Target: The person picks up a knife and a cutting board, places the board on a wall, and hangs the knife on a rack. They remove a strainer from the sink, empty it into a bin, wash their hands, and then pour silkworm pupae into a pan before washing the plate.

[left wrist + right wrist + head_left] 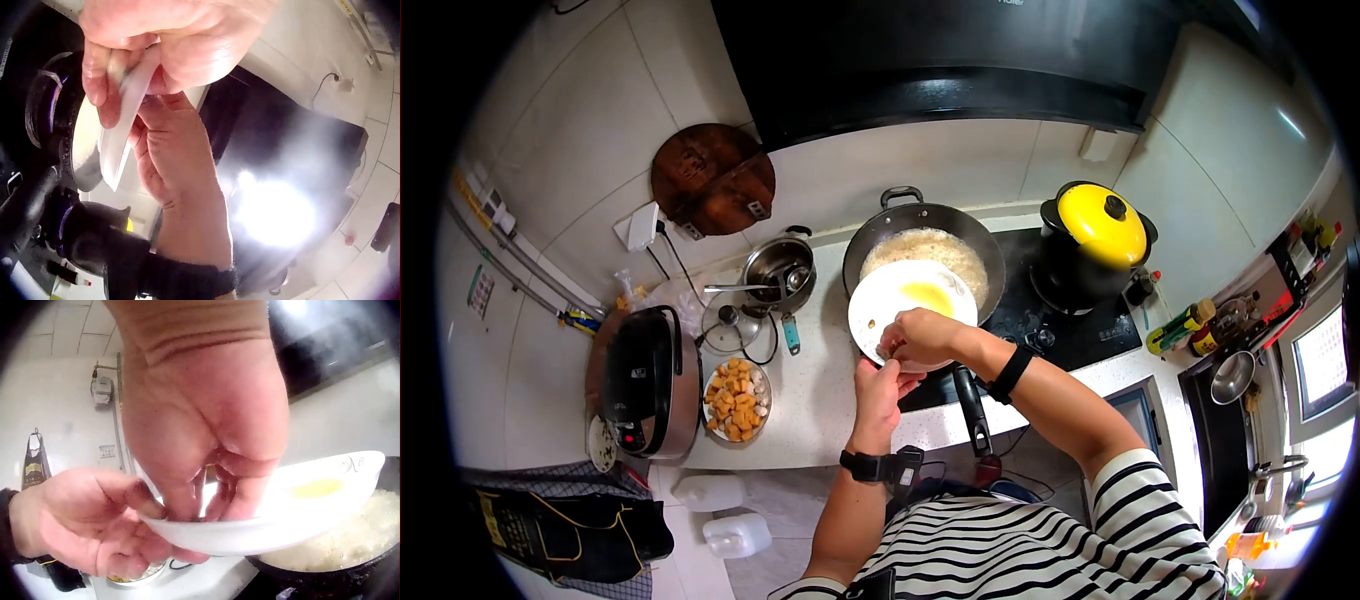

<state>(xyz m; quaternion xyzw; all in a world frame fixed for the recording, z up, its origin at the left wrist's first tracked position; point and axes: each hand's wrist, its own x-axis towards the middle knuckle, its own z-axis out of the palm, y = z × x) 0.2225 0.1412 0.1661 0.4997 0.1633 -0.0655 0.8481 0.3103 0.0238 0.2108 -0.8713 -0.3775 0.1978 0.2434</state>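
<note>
A white plate [870,300] with a pool of yellow liquid hangs tilted over the near side of a dark wok [992,250] of bubbling pale food. The left hand [878,395] grips the plate's near edge, thumb on the rim and fingers beneath, as the right wrist view also shows for the left hand [94,519] and plate [250,534]. Bent down into the plate, the right hand [925,338] has its fingertips together near the rim; in the right wrist view the right hand [206,425] hides whatever lies between them.
Right of the wok stands a black pot with a yellow lid [1100,225]. To the left are a small steel pot [765,270], a glass lid [730,330], a bowl of browned cubes [735,400] and a rice cooker [645,380]. The wok's handle [972,410] points toward the person.
</note>
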